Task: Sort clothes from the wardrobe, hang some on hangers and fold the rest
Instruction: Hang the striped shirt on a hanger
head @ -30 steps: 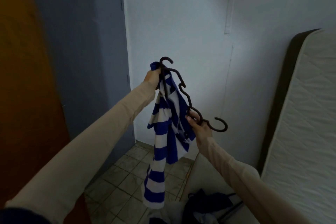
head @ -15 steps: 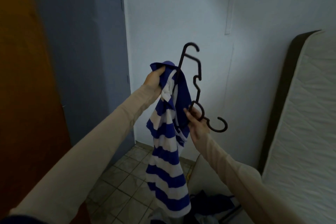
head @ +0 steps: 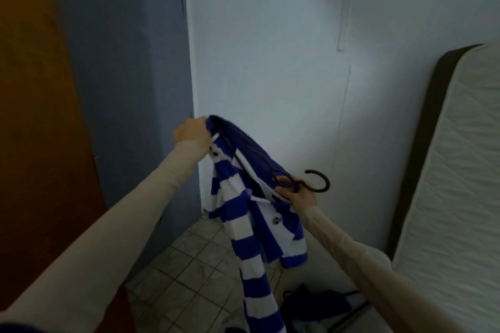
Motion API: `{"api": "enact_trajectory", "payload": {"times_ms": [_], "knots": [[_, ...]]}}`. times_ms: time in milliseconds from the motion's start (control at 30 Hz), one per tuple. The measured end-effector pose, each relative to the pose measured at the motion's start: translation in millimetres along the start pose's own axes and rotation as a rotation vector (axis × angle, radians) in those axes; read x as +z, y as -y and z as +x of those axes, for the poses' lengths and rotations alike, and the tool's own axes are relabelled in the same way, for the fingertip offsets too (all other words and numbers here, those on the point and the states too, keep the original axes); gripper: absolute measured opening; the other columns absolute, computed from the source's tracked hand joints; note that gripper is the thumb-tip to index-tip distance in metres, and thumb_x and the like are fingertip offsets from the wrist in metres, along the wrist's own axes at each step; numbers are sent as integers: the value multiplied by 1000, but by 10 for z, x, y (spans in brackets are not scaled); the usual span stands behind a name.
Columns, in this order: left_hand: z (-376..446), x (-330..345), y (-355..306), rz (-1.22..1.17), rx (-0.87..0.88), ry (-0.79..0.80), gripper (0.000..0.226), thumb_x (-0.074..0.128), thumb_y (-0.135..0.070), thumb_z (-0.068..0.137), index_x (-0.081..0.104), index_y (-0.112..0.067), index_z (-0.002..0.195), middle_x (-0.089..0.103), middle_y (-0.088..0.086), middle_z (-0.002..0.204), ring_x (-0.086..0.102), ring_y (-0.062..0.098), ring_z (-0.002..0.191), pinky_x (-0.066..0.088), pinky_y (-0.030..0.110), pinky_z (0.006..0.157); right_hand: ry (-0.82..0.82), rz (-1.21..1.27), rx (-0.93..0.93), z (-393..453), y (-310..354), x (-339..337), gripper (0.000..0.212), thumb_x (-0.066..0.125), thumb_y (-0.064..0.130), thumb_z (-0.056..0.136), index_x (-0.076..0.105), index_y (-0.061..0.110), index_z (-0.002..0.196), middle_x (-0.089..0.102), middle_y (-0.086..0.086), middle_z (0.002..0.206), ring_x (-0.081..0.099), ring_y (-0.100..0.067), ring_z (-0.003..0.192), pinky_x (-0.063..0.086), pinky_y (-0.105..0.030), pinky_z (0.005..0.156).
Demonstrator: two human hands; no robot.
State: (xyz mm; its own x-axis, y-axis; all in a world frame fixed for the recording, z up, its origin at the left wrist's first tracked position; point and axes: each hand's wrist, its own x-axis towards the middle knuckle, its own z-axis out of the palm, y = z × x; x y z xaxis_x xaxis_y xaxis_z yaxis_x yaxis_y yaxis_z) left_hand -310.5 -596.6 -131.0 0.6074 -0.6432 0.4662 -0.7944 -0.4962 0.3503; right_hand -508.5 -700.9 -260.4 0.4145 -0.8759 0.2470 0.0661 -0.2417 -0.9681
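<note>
A blue-and-white striped garment (head: pixel 244 227) with dark buttons hangs in the air in front of me. My left hand (head: pixel 192 131) grips its upper edge at the collar or shoulder. A dark plastic hanger (head: pixel 315 185) runs inside the top of the garment; only its hook and neck stick out on the right. My right hand (head: pixel 299 193) holds the hanger's neck just below the hook, with a fold of the garment against its fingers. The hanger's far arm is hidden under the cloth.
A grey wardrobe (head: pixel 127 94) stands on the left behind an orange-brown door (head: pixel 35 121). A mattress (head: pixel 454 184) leans against the white wall on the right. Dark clothes (head: pixel 316 308) lie in a heap on the tiled floor (head: pixel 189 273) below.
The hanger has swung down from upright and gone inside the top of the garment. My left hand has moved left, spreading the garment over it. My right hand stays on the hanger's neck.
</note>
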Motion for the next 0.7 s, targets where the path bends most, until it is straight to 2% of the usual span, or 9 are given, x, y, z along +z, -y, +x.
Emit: {"api": "enact_trajectory", "payload": {"times_ms": [100, 167, 200, 333, 400, 467, 533, 633, 700], "knots": [[-84, 117, 141, 309, 20, 33, 17, 46, -10, 95, 61, -5, 99, 64, 11, 104, 62, 27, 94, 40, 29, 66, 187, -14, 1, 3, 65, -50, 21, 59, -13, 81, 62, 8, 84, 69, 3, 64, 65, -10, 59, 53, -15, 56], [-101, 173, 197, 350, -17, 12, 16, 47, -12, 95, 62, -7, 100, 65, 10, 102, 62, 26, 93, 41, 30, 67, 265, -87, 11, 20, 85, -77, 20, 59, -14, 81, 61, 5, 85, 67, 6, 57, 63, -3, 50, 51, -13, 53], [-101, 193, 214, 347, -44, -1, 16, 47, -12, 95, 62, -8, 100, 65, 9, 101, 62, 26, 93, 41, 30, 68, 285, -150, -2, 31, 79, -90, 18, 60, -13, 81, 62, 2, 89, 68, 5, 61, 62, -2, 50, 50, -12, 54], [-96, 242, 234, 299, -91, -45, 19, 44, -8, 95, 61, -5, 102, 64, 11, 101, 62, 27, 93, 39, 30, 67, 320, -464, -80, 51, 38, -78, 26, 66, -8, 79, 64, -8, 104, 65, -8, 94, 59, -6, 76, 48, -8, 70], [-115, 254, 185, 272, -41, -37, 21, 41, -6, 96, 59, -3, 108, 63, 14, 106, 61, 29, 96, 40, 32, 68, 337, -611, -69, 91, 11, -43, 27, 68, -2, 80, 62, -5, 106, 67, -14, 105, 60, -13, 89, 49, -18, 86], [-167, 279, 110, 219, 25, -15, 24, 39, -7, 96, 57, -4, 112, 62, 15, 110, 60, 30, 98, 40, 32, 70, 361, -788, -64, 128, 10, -10, 25, 66, 4, 83, 62, -1, 108, 67, -12, 108, 62, -19, 97, 47, -25, 91], [-216, 331, 47, 108, 94, 32, 27, 38, -10, 97, 57, -7, 115, 61, 15, 112, 58, 30, 100, 40, 31, 71, 324, -872, -97, 156, 55, 23, 22, 62, 5, 86, 63, 1, 108, 67, -9, 104, 62, -20, 96, 45, -20, 83], [-267, 455, 4, -42, 265, 208, 28, 39, -20, 99, 57, -14, 119, 61, 13, 116, 58, 28, 99, 44, 31, 75, 230, -799, -127, 181, 131, 74, 16, 58, 0, 88, 60, 6, 102, 64, -8, 89, 60, -17, 75, 46, -11, 62], [-296, 512, -10, -151, 332, 327, 25, 41, -22, 99, 57, -16, 117, 62, 11, 112, 60, 26, 90, 48, 32, 73, 160, -773, -152, 211, 161, 94, 17, 58, 0, 88, 57, 9, 103, 63, -9, 87, 62, -22, 71, 51, -21, 63]]}}
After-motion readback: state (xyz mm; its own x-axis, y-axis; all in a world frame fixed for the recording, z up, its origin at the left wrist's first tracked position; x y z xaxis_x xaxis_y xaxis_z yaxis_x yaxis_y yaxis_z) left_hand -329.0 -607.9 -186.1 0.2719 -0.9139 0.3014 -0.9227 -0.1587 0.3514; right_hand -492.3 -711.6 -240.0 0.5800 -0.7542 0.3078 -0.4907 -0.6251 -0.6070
